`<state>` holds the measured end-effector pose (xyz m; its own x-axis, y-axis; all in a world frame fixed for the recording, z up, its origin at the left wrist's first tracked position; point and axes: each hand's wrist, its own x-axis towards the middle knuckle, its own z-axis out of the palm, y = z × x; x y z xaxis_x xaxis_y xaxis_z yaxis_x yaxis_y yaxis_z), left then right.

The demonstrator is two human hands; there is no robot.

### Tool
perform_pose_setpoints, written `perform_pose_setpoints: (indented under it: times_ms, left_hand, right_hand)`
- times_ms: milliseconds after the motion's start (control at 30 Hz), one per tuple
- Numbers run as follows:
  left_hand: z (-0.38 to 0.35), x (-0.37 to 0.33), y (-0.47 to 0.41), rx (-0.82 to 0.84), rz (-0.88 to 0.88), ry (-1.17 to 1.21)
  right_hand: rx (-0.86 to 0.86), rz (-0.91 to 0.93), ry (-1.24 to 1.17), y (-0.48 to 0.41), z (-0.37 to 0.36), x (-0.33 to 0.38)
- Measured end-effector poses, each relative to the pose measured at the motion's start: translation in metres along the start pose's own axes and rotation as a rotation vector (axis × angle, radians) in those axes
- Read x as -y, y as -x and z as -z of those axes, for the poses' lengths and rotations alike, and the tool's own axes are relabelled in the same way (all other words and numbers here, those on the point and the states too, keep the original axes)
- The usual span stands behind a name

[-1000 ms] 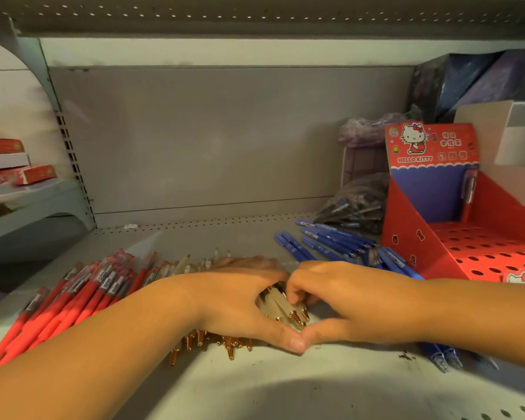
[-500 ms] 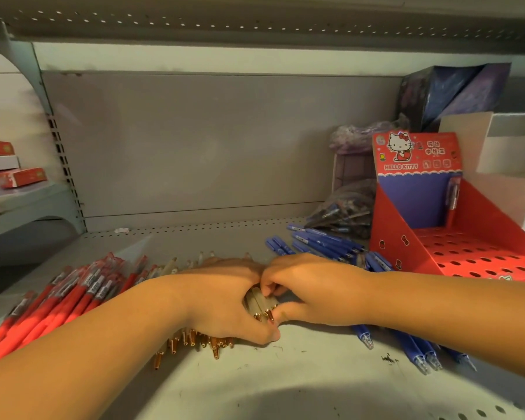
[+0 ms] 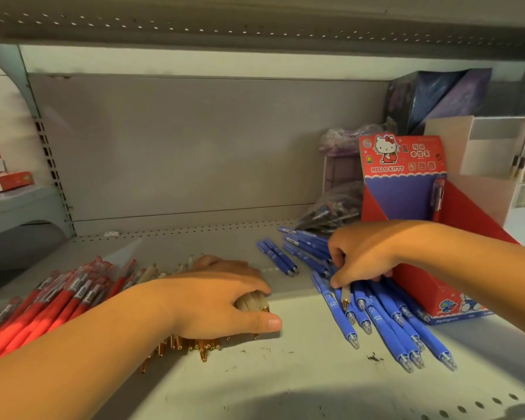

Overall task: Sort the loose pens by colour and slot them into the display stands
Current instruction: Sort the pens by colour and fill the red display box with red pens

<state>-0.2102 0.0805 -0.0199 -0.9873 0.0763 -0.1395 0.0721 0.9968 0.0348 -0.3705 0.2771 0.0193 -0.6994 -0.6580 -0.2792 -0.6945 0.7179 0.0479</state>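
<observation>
The left hand lies palm-down on the shelf. Its fingers are curled over a bundle of cream pens and its thumb stretches along the near side of the bundle. The gold tips of those pens stick out from under the heel of the hand, toward the shelf's front edge. Just outside this hand's wrist, on the far left, a heap of red pens lies slantwise beside the cream ones. The right hand is held apart from the left, its fingers bent. It pinches a single cream pen, whose gold tip points down and forward below the fingertips. Under and around that pinch the blue pens lie fanned out, their clear tips toward the front. In the gap between the two hands, a pair of blue pens lies on its own, touching neither hand. Just behind and to the outer side of the right hand stands the red display stand, where a lone red pen stands upright against its back panel. Beyond the right hand's knuckles, a clear bag of pens sits against the back of the shelf.
</observation>
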Motion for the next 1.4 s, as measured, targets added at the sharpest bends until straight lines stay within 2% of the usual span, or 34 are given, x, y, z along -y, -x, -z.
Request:
perform_pose_setpoints:
  times_ms: [167,300,467,600,733,900,967,1033,1167,1267,1400]
  left_hand:
    - [0.001,0.001,-0.001,-0.01,-0.043,0.011]
    - [0.007,0.005,0.001,-0.083,-0.059,0.091]
    - [0.02,0.024,0.007,-0.186,0.135,0.284]
    - [0.027,0.039,0.014,-0.297,0.225,0.337]
    - [0.031,0.047,0.021,-0.346,0.261,0.352]
    - [0.034,0.04,0.024,-0.367,0.252,0.356]
    - [0.033,0.037,0.023,-0.344,0.265,0.337]
    - [0.03,0.037,0.021,-0.308,0.27,0.341]
    - [0.025,0.035,0.017,-0.197,0.243,0.278]
    - [0.022,0.029,0.01,-0.18,0.269,0.24]
    - [0.026,0.011,-0.009,-0.147,0.263,0.177]
  right_hand:
    - [0.035,-0.059,-0.035,0.001,-0.004,0.006]
    - [0.011,-0.051,0.037,-0.002,-0.009,0.015]
    - [-0.021,-0.041,-0.048,0.008,0.002,0.017]
    - [-0.093,0.155,-0.24,0.016,0.017,0.04]
    - [-0.081,0.374,-0.414,0.006,0.019,0.09]
    - [-0.059,0.492,-0.62,-0.017,0.003,0.135]
    - [-0.002,0.472,-0.712,-0.023,0.007,0.134]
    - [-0.091,0.396,-0.711,-0.03,0.018,0.118]
    - [-0.282,0.234,-0.44,-0.051,0.027,0.062]
    - [-0.265,0.116,-0.218,-0.064,0.015,0.025]
    - [-0.165,0.031,-0.158,-0.069,-0.006,0.001]
